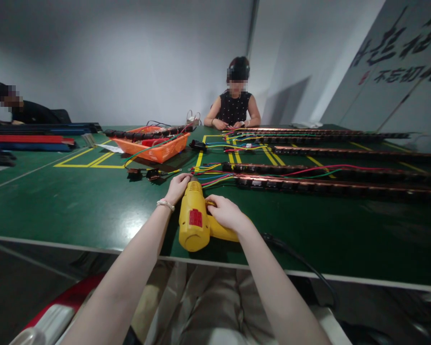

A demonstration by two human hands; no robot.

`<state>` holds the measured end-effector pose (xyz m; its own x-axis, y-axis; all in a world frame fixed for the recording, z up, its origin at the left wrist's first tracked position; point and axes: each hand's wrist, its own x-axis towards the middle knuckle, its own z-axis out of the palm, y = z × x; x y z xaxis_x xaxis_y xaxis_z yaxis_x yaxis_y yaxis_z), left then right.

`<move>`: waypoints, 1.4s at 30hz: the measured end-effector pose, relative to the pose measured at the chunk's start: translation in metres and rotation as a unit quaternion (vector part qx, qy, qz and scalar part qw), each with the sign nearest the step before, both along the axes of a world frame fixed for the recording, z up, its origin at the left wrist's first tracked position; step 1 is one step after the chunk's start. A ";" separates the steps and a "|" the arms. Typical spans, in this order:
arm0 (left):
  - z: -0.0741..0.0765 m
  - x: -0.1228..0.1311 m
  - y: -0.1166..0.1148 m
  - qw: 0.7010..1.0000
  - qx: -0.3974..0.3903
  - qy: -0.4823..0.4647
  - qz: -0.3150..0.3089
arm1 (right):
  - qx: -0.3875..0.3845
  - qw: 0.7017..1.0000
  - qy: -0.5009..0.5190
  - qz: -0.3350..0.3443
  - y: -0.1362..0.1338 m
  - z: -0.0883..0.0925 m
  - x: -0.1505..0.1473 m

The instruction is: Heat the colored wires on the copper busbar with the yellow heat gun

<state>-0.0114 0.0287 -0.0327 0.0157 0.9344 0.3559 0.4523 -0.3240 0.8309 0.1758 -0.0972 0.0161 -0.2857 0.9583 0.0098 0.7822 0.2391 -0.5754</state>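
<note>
The right hand (225,211) is clasping the handle (223,231) of the yellow heat gun (194,215), which is pointing its nozzle (194,179) toward twelve o'clock near the six o'clock edge of the green table (93,201). The left hand (178,187) is curling just beside the nozzle; whether its fingers are pinching anything, I cannot tell. From the gun, black strips (326,189) with colored wires (217,180) are lying at two o'clock and an orange basket (161,152) is standing at eleven.

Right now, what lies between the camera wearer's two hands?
In the head view, the body of the yellow heat gun lies between the left hand and the right hand, which grips its handle.
</note>
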 end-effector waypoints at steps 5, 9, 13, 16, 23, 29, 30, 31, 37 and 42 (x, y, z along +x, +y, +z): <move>0.002 0.001 -0.005 1.000 -0.003 0.012 0.016 | 0.016 0.999 0.038 0.011 0.005 -0.007 0.017; 0.000 0.001 -0.005 1.000 -0.004 -0.001 0.010 | 0.024 0.999 0.047 -0.003 0.005 -0.010 0.034; -0.002 0.001 -0.004 1.000 0.012 -0.003 0.009 | 0.014 0.999 0.043 -0.024 0.004 -0.008 0.053; -0.003 0.002 -0.004 1.000 0.022 0.006 0.007 | 0.017 0.998 0.033 -0.048 0.001 -0.007 0.068; 0.000 0.003 -0.008 0.999 0.028 0.028 0.013 | 0.029 0.994 0.015 -0.103 -0.012 -0.001 0.093; 0.000 0.003 -0.007 0.997 0.008 0.070 0.034 | 0.021 0.993 -0.010 -0.113 -0.014 0.001 0.092; -0.001 0.003 -0.006 0.996 0.007 0.078 0.031 | 0.020 0.993 -0.015 -0.112 -0.014 0.001 0.091; -0.001 0.002 -0.005 0.995 0.007 0.092 0.031 | 0.021 0.994 -0.017 -0.108 -0.014 0.002 0.091; 0.004 0.003 -0.011 0.968 0.001 0.233 0.094 | 0.012 0.999 -0.027 -0.024 -0.008 0.003 0.108; 0.010 0.008 -0.016 0.953 -0.028 0.275 0.126 | 0.001 0.998 -0.055 0.022 0.000 0.002 0.123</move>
<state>-0.0037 0.0125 -0.0230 -0.0423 0.9506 0.3076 0.8817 -0.1092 0.4590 0.2987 -0.0971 0.0181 -0.3272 0.9447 -0.0226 0.8296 0.2757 -0.4855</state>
